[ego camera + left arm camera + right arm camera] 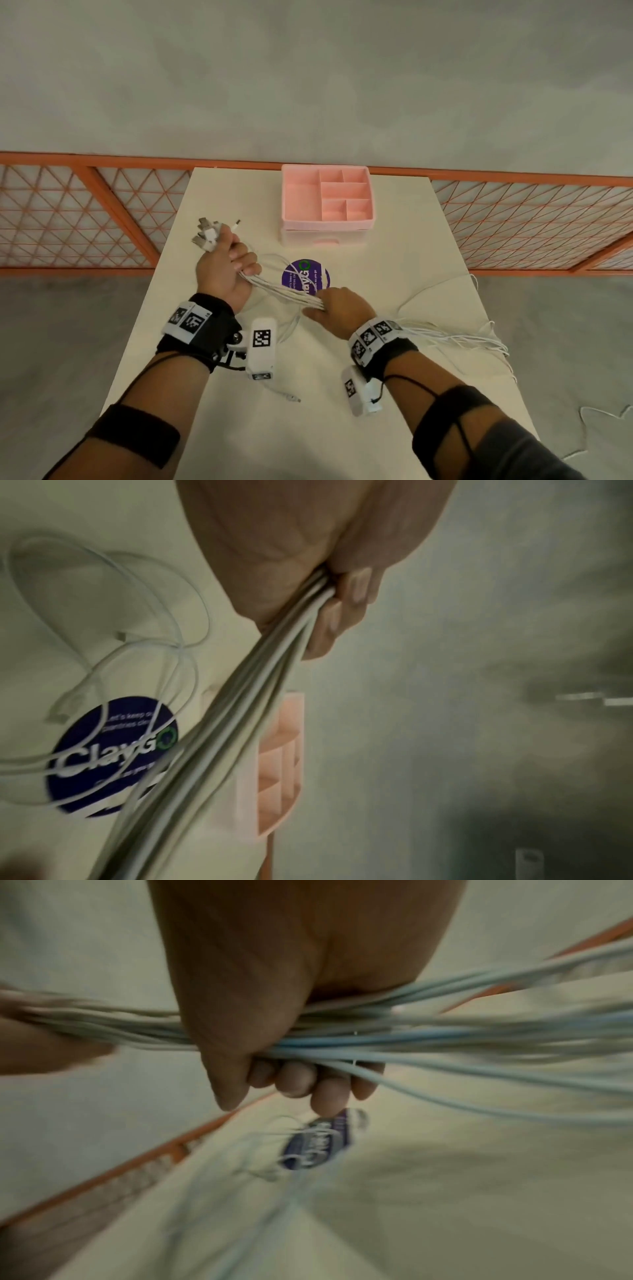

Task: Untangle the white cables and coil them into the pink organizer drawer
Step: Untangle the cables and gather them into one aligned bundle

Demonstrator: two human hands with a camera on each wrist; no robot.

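From the head camera, two hands work over a pale table (394, 260). The left hand (226, 270) is raised with its fingers curled round a bundle of white cables (284, 291), and a cluster of plugs (209, 236) sticks out above the fist; their exact count is unclear, at least four. The bundle runs taut down to the right hand (342, 308), which closes over it just beside a round purple sticker (308, 277). Past the right wrist the cables fan out loosely across the table's right edge. One more loose cable (284, 329) loops on the table between the two wrists, ending in a small plug near the front. The pink organizer (327, 202) stands at the far edge, its top tray showing six compartments, with one closed drawer (323, 238) below.

From the left wrist, the left hand (291, 547) grips the cables tightly, fingertips (356, 588) folded onto the bundle (240, 710). Roughly five strands can be counted. The sticker (103, 764) and organizer (277, 777) lie beyond.

From the right wrist, blurred, the right hand (291, 988) wraps the cables (445, 1042), four fingertips (294, 1080) and the thumb curled round them.
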